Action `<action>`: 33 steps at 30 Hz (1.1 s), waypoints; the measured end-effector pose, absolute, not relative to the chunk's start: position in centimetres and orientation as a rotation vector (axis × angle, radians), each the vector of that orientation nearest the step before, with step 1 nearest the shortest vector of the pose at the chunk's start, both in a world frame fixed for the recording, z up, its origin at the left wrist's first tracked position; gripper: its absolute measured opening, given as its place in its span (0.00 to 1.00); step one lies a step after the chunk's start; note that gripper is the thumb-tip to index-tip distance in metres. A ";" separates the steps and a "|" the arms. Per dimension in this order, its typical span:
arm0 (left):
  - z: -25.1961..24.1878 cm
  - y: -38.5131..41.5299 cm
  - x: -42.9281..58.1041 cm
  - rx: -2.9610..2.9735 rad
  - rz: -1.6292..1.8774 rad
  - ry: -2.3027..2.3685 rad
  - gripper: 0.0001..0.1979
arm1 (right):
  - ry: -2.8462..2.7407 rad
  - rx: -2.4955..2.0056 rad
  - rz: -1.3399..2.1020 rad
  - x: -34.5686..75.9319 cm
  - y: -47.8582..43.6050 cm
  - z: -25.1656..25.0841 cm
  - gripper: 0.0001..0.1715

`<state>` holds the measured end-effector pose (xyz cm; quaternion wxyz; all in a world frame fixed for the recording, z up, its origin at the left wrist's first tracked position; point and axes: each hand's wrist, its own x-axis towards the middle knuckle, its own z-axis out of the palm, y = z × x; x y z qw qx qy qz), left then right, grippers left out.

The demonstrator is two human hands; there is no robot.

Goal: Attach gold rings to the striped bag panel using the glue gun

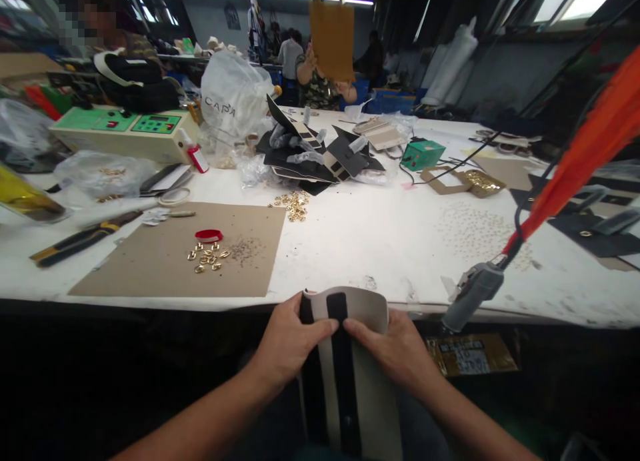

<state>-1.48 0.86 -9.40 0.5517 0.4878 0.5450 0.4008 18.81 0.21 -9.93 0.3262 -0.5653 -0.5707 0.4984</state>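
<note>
Hands [345,344] grip striped panel [350,381]; cardboard sheet [165,261], buckles [207,255] beyond.

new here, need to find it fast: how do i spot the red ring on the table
Start at the brown card sheet on the white table, left of the hands. The red ring lies near its middle, just above loose gold buckles. It is the only red thing there.

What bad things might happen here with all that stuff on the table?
1. Both hands, left hand and right hand, hold the striped bag panel past the table edge; it might slip down.
2. The loose gold rings on the cardboard sheet could scatter if bumped.
</note>
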 end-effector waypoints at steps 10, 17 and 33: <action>-11.9 9.7 -0.4 1.205 0.787 1.457 0.13 | -1.910 -1.820 1.042 17.7 9.4 -10.9 0.15; -11.9 10.9 -0.6 1.512 0.672 1.590 0.16 | -1.962 -2.021 0.915 16.6 10.4 -11.2 0.19; -16.7 10.9 -2.5 2.377 0.874 1.449 0.18 | -1.763 -1.740 0.724 18.1 8.7 -9.7 0.21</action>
